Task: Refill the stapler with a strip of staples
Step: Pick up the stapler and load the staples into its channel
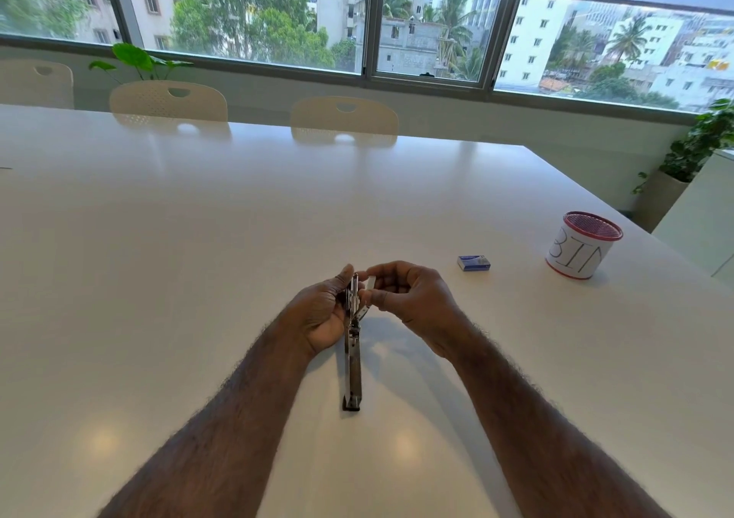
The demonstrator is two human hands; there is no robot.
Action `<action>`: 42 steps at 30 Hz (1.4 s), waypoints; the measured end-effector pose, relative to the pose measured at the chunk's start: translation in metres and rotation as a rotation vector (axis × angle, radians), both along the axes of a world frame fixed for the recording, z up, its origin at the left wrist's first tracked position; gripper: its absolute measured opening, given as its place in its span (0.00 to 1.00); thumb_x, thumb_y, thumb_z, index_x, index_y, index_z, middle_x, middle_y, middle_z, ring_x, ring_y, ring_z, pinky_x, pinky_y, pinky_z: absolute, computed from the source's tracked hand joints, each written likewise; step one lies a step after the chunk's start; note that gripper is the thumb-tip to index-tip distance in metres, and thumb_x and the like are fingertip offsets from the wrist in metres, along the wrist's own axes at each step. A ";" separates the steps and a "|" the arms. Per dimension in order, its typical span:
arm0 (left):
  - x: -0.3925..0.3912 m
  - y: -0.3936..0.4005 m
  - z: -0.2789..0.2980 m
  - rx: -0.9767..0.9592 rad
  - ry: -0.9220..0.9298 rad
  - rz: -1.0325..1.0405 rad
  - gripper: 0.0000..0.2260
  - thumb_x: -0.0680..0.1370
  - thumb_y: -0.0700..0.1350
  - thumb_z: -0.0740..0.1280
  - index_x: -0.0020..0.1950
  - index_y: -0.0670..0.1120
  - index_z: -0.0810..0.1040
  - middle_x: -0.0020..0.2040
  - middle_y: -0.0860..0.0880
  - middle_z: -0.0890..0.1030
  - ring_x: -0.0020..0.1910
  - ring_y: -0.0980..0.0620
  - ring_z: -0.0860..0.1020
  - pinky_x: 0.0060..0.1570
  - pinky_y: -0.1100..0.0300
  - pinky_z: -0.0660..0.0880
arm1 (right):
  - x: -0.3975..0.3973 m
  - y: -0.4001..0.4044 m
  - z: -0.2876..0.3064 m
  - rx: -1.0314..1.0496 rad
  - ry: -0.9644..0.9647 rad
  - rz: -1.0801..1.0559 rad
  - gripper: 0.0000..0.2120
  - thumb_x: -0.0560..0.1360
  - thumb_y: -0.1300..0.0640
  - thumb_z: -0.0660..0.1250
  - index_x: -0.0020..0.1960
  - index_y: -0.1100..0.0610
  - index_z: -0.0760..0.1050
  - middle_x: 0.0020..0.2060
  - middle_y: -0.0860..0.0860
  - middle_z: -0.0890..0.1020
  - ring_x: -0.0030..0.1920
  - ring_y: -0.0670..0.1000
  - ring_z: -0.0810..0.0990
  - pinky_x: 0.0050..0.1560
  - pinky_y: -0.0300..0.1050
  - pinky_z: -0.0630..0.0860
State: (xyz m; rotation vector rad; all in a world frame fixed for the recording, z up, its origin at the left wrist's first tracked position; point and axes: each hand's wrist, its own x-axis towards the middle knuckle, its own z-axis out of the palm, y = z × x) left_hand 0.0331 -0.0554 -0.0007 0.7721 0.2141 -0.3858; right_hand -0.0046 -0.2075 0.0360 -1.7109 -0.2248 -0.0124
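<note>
A wide white counter [198, 239] fills the view, with a row of windows beyond its far edge. Near the right edge stands a red-rimmed mesh cup [584, 245] wrapped in paper lettered "BIN", and just left of it lies a small blue staple box [473, 263]. Toward the near edge, mid-counter, a metal stapler [352, 366] is hinged open, its base flat on the surface. The left hand [321, 315] is wrapped around the raised upper part. The right hand [413, 299] pinches a short staple strip [371, 282] beside the open channel. Held loosely or fed in crooked, the strip may snap or jam.
</note>
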 end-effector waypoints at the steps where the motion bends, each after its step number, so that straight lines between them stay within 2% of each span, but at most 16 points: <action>1: 0.000 0.000 0.000 0.002 0.001 -0.003 0.11 0.79 0.43 0.64 0.47 0.35 0.77 0.37 0.43 0.76 0.36 0.50 0.77 0.37 0.58 0.81 | 0.000 0.000 -0.001 -0.017 -0.010 -0.010 0.13 0.68 0.66 0.76 0.52 0.62 0.81 0.40 0.55 0.85 0.38 0.45 0.82 0.43 0.38 0.81; 3: 0.000 0.001 0.000 0.004 -0.002 -0.018 0.12 0.79 0.44 0.64 0.48 0.34 0.78 0.36 0.43 0.76 0.36 0.50 0.77 0.39 0.58 0.81 | 0.001 0.000 -0.002 -0.099 -0.048 -0.050 0.13 0.68 0.63 0.77 0.51 0.59 0.81 0.40 0.54 0.86 0.38 0.47 0.83 0.45 0.42 0.82; 6: -0.001 0.001 0.001 -0.010 0.008 -0.041 0.12 0.79 0.43 0.65 0.49 0.33 0.78 0.35 0.42 0.79 0.34 0.50 0.79 0.39 0.56 0.82 | 0.002 -0.001 -0.004 -0.273 -0.159 -0.100 0.13 0.68 0.58 0.77 0.52 0.54 0.81 0.41 0.49 0.85 0.40 0.46 0.84 0.46 0.41 0.82; 9: -0.003 -0.001 0.002 -0.041 -0.004 -0.082 0.13 0.79 0.43 0.64 0.54 0.32 0.77 0.44 0.38 0.82 0.36 0.49 0.82 0.40 0.55 0.82 | 0.003 0.000 -0.005 -0.369 -0.241 -0.124 0.13 0.69 0.54 0.76 0.53 0.49 0.82 0.44 0.42 0.82 0.43 0.42 0.80 0.45 0.40 0.80; 11: -0.005 -0.002 0.003 -0.040 -0.013 -0.110 0.14 0.80 0.43 0.63 0.55 0.32 0.77 0.46 0.38 0.83 0.35 0.49 0.83 0.39 0.55 0.82 | 0.002 0.001 -0.004 -0.323 -0.179 -0.111 0.12 0.68 0.52 0.77 0.50 0.43 0.82 0.46 0.41 0.79 0.45 0.43 0.76 0.44 0.38 0.76; 14: -0.010 -0.003 0.006 -0.060 -0.005 -0.137 0.12 0.80 0.43 0.63 0.52 0.33 0.77 0.38 0.39 0.82 0.31 0.50 0.81 0.36 0.55 0.81 | -0.002 0.002 -0.004 -0.187 -0.008 -0.053 0.11 0.67 0.52 0.78 0.44 0.37 0.82 0.51 0.45 0.79 0.51 0.47 0.75 0.43 0.37 0.72; 16: -0.011 -0.003 0.008 -0.046 0.009 -0.120 0.10 0.79 0.43 0.64 0.48 0.34 0.76 0.34 0.41 0.80 0.30 0.49 0.80 0.32 0.57 0.80 | -0.004 0.003 -0.005 -0.160 0.047 -0.039 0.10 0.67 0.51 0.77 0.44 0.37 0.82 0.54 0.45 0.77 0.54 0.47 0.74 0.43 0.38 0.72; 19: -0.011 -0.001 0.010 -0.002 0.025 -0.102 0.11 0.79 0.43 0.65 0.47 0.34 0.75 0.33 0.39 0.81 0.31 0.47 0.82 0.29 0.58 0.79 | -0.005 0.002 -0.008 -0.201 0.039 -0.051 0.10 0.67 0.50 0.77 0.47 0.38 0.82 0.56 0.43 0.76 0.54 0.45 0.74 0.43 0.36 0.71; 22: -0.012 -0.001 0.013 -0.045 0.040 -0.128 0.12 0.79 0.43 0.63 0.50 0.33 0.76 0.35 0.38 0.82 0.33 0.45 0.83 0.30 0.57 0.80 | -0.007 0.003 -0.013 -0.208 0.035 -0.030 0.12 0.66 0.51 0.78 0.48 0.39 0.83 0.55 0.40 0.76 0.53 0.44 0.73 0.44 0.36 0.71; 25: -0.012 -0.001 0.013 -0.058 0.060 -0.129 0.12 0.79 0.43 0.63 0.50 0.33 0.76 0.37 0.38 0.82 0.34 0.45 0.83 0.31 0.57 0.81 | -0.008 0.006 -0.016 -0.171 0.062 -0.015 0.14 0.66 0.52 0.78 0.49 0.40 0.83 0.56 0.43 0.76 0.53 0.47 0.73 0.45 0.37 0.72; 32: -0.014 -0.001 0.015 -0.032 0.080 -0.127 0.11 0.79 0.43 0.64 0.51 0.34 0.76 0.38 0.37 0.82 0.35 0.45 0.84 0.32 0.56 0.82 | -0.009 0.008 -0.015 -0.206 0.050 -0.024 0.14 0.66 0.50 0.78 0.48 0.38 0.82 0.54 0.42 0.75 0.49 0.44 0.72 0.42 0.34 0.70; 35: -0.014 -0.001 0.017 -0.050 0.086 -0.129 0.11 0.80 0.43 0.63 0.50 0.34 0.76 0.36 0.37 0.82 0.33 0.45 0.83 0.30 0.56 0.81 | -0.010 0.007 -0.015 -0.201 0.030 -0.049 0.13 0.65 0.50 0.78 0.48 0.38 0.82 0.53 0.42 0.76 0.49 0.44 0.72 0.41 0.34 0.69; 42: -0.014 -0.001 0.017 -0.078 0.093 -0.139 0.12 0.80 0.43 0.62 0.51 0.32 0.75 0.37 0.36 0.82 0.34 0.43 0.83 0.30 0.55 0.81 | -0.008 0.005 -0.014 -0.168 0.120 -0.019 0.13 0.66 0.53 0.78 0.48 0.39 0.83 0.53 0.46 0.77 0.36 0.43 0.72 0.30 0.29 0.70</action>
